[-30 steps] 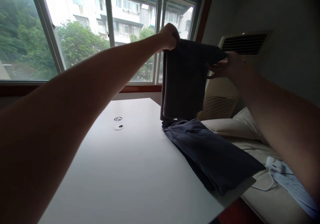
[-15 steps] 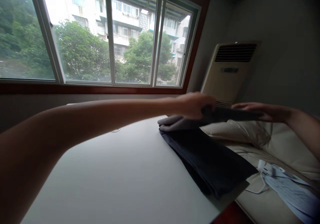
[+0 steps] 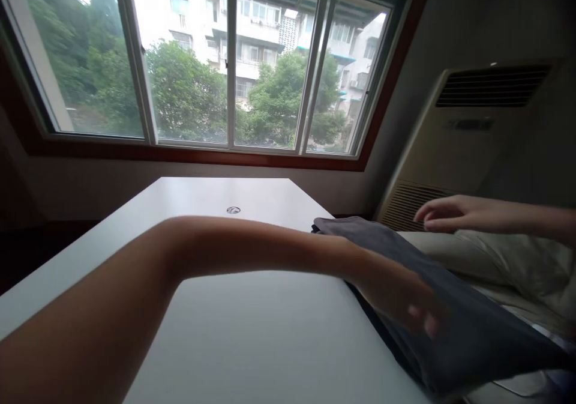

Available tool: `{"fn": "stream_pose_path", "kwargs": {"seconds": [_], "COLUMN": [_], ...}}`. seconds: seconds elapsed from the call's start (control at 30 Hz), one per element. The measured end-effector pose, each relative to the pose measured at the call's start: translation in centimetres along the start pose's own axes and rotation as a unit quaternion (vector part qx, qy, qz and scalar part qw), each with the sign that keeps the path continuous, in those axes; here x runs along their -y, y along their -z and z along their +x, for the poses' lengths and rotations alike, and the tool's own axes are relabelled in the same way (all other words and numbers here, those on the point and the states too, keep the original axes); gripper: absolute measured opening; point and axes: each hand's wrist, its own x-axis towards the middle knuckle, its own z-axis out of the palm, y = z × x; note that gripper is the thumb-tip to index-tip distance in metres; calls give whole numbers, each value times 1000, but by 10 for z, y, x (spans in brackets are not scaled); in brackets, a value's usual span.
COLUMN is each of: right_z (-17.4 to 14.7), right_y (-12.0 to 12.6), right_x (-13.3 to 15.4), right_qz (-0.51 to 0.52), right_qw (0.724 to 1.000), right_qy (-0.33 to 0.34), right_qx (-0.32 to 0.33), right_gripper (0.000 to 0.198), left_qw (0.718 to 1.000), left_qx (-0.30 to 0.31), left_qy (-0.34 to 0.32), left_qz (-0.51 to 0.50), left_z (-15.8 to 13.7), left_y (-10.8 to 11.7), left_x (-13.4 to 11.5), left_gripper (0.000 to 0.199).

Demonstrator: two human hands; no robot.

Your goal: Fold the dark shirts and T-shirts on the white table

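A grey garment [image 3: 477, 326] lies spread over the right edge of the white table [image 3: 270, 338], its lower end reaching past the edge toward the sofa. Dark cloth shows beneath its left side. My left hand [image 3: 405, 299] is over the middle of the grey garment, palm side down; its fingers are blurred, and no cloth shows gathered in them. Beyond the garment, my right hand [image 3: 454, 213] hovers above the sofa, fingers loosely bent and apart, holding nothing.
A beige leather sofa [image 3: 522, 260] stands along the table's right side. Behind it is a standing air conditioner [image 3: 450, 146]. A wide window [image 3: 234, 68] with a red-brown frame is ahead. A small round logo [image 3: 233, 210] marks the far tabletop.
The grey garment, earlier bunched up and held between both hands, now lies laid out over the dark cloth. My left hand moved down and right; my right hand let go. The view shifted right-to-left.
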Motion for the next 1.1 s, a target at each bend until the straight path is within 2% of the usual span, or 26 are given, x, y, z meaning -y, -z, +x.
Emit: {"fn": "stream_pose_path", "kwargs": {"seconds": [0.1,0.17,0.23,0.3,0.37,0.43,0.47,0.53,0.6,0.63,0.77,0.83,0.9,1.03,1.1], "right_z": [37,53,58,51,39,25,18,6,-3,-8,-20,-19,-11,2,-5], "right_y": [-20,-39,-66,-100,-136,-169,-182,-200,-206,-205,-197,-199,-208,-227,-230], "right_x": [39,72,113,161,208,247,263,286,299,303,310,308,303,292,291], "right_qz": [25,42,61,90,123,120,108,78,58,55,97,122,141,180,201], "right_qw": [991,971,939,891,830,777,762,767,788,789,765,762,778,838,842], "right_qy": [111,200,304,410,507,582,603,603,577,572,589,590,568,479,465], "right_qx": [72,120,149,174,196,208,209,203,207,217,241,238,229,189,186], "right_gripper": [28,22,21,30,36,33,31,28,27,26,19,21,21,27,22], "left_qw": [994,976,944,920,895,868,856,834,818,811,795,790,786,783,783], "left_qx": [-82,-171,-266,-329,-380,-419,-431,-446,-452,-453,-446,-443,-443,-443,-442], "left_qy": [59,99,126,125,116,109,107,106,108,109,107,101,96,92,92], "left_qz": [-43,-93,-147,-171,-200,-243,-266,-306,-340,-354,-398,-412,-420,-427,-428], "left_z": [31,33,23,4,-15,-29,-33,-37,-36,-35,-34,-35,-37,-38,-38], "left_y": [77,121,163,203,239,268,279,295,305,308,313,315,317,321,323], "left_x": [-1,7,20,33,41,45,45,46,49,50,54,55,55,55,56], "left_gripper": [25,16,9,11,15,16,16,14,13,13,9,8,8,8,9]}}
